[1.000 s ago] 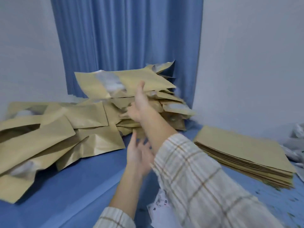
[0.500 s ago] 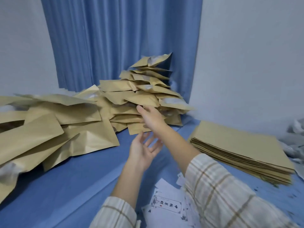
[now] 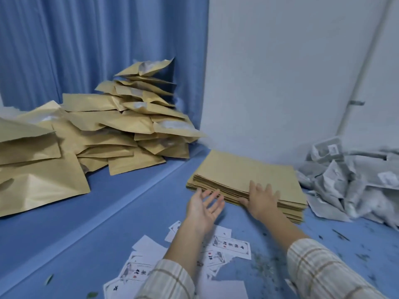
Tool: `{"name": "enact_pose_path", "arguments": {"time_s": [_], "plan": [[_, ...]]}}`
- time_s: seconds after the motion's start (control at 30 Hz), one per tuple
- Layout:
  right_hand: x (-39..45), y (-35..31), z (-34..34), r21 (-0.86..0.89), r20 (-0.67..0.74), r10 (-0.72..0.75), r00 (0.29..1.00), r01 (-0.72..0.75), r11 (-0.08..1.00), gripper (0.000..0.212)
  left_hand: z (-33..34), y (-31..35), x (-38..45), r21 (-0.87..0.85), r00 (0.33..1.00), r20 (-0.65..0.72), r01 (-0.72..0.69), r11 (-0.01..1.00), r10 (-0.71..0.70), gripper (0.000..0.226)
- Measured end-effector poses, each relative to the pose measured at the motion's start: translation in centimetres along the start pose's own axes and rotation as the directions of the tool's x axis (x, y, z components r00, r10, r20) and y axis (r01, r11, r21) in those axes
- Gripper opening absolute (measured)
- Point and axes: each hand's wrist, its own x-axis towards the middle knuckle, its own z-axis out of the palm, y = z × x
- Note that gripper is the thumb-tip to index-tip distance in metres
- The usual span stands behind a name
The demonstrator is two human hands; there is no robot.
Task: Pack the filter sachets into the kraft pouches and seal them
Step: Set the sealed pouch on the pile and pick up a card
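A neat stack of flat empty kraft pouches (image 3: pixel 244 171) lies on the blue surface at centre right. My right hand (image 3: pixel 260 198) rests on the stack's near edge, fingers spread over the top pouch and thumb against the side. My left hand (image 3: pixel 204 207) hovers just left of the stack, palm up, fingers spread, holding nothing. A heap of white filter sachets (image 3: pixel 354 180) lies at the far right. A big pile of filled kraft pouches (image 3: pixel 129 126) leans against the blue curtain at the left.
Printed white paper labels (image 3: pixel 228 247) lie scattered on the blue surface (image 3: pixel 108 212) under my forearms. Small green leaf bits dot the surface at the right. A white wall and a pipe (image 3: pixel 358 83) stand behind the stack; a curtain (image 3: pixel 86 44) hangs at back left.
My right hand left the filled pile and moved right onto the flat stack. My left hand followed toward the stack's left edge. The view swung to the right.
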Motion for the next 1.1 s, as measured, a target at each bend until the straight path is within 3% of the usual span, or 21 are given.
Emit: {"name": "enact_pose_path", "arguments": {"time_s": [0.07,0.17,0.27,0.33,0.37,0.5,0.53,0.6,0.67,0.73,0.8,0.83,0.9,0.97,1.0,1.03,1.1], "plan": [[-0.5,0.4,0.1,0.002,-0.072,-0.043,0.996,0.043,0.999,0.05,0.8,-1.0,0.1,-0.003,1.0,-0.009,0.011,1.0,-0.011,0.041],[-2.8,0.6,-0.2,0.005,-0.404,-0.179,0.897,0.198,0.98,0.023,1.8,-2.2,-0.3,0.036,1.0,-0.017,0.012,0.999,-0.012,0.034],[-5.2,0.6,-0.2,0.111,-0.665,-0.236,0.709,0.406,0.907,0.041,2.8,-3.0,-1.5,0.13,0.999,0.044,-0.013,0.991,0.007,0.044],[-6.7,0.5,-0.4,0.1,-0.744,-0.286,0.603,0.524,0.846,0.04,3.5,-3.4,-2.6,0.189,0.991,0.109,-0.099,0.977,0.079,0.04],[-7.5,0.3,-0.7,0.103,-0.753,-0.298,0.587,0.553,0.827,0.036,3.9,-3.4,-3.3,0.203,0.984,0.118,-0.158,0.966,0.136,0.037],[-10.0,-0.3,-1.9,0.377,-0.536,-0.35,0.768,0.589,0.715,0.045,4.8,-2.9,-5.6,0.303,0.895,0.004,-0.427,0.852,0.447,0.021],[-10.4,-0.3,-2.6,0.468,-0.493,-0.37,0.788,0.598,0.651,0.047,4.8,-2.7,-6.2,0.407,0.836,-0.007,-0.499,0.765,0.549,0.022],[-11.6,-0.6,-4.3,0.72,-0.437,-0.305,0.846,0.532,0.446,0.048,4.3,-2.0,-7.3,0.631,0.656,0.029,-0.598,0.495,0.754,0.028],[-12.9,-1.1,-7.1,0.939,-0.324,-0.177,0.929,0.338,0.06,0.038,3.7,-0.8,-8.6,0.763,0.475,0.191,-0.622,0.175,0.859,0.03],[-13.7,-1.1,-9.5,0.94,-0.219,-0.147,0.965,0.169,-0.295,0.028,3.0,0.4,-10.1,0.741,0.306,0.476,-0.644,-0.189,0.824,0.058],[-14.3,-0.3,-11.4,0.849,-0.183,-0.155,0.971,0.076,-0.522,0.041,2.3,1.4,-11.5,0.68,0.195,0.685,-0.516,-0.521,0.702,0.083],[-14.6,0.4,-12.1,0.815,-0.173,-0.154,0.973,0.054,-0.577,0.046,1.8,1.8,-12.0,0.645,0.143,0.744,-0.412,-0.644,0.653,0.082],[-15.2,1.8,-12.3,0.803,-0.169,-0.117,0.979,0.068,-0.592,0.04,0.6,2.0,-13.0,0.582,0.08,0.809,-0.25,-0.774,0.583,0.076],[-16.0,2.6,-11.5,0.839,-0.118,-0.053,0.992,0.071,-0.54,0.026,-0.8,1.3,-13.7,0.536,0.098,0.844,-0.178,-0.825,0.528,0.076],[-16.3,2.8,-10.7,0.86,-0.069,-0.021,0.997,0.049,-0.507,0.021,-1.5,1.0,-13.9,0.526,0.172,0.848,-0.168,-0.834,0.501,0.076],[-16.5,2.9,-9.8,0.874,-0.017,0.0,1.0,0.015,-0.485,0.019,-2.1,0.6,-14.1,0.526,0.292,0.832,-0.149,-0.837,0.471,0.078],[-17.2,3.0,-8.0,0.866,0.08,0.012,0.997,-0.063,-0.497,0.019,-3.0,-0.3,-14.5,0.565,0.611,0.691,-0.124,-0.816,0.386,0.083]]}}
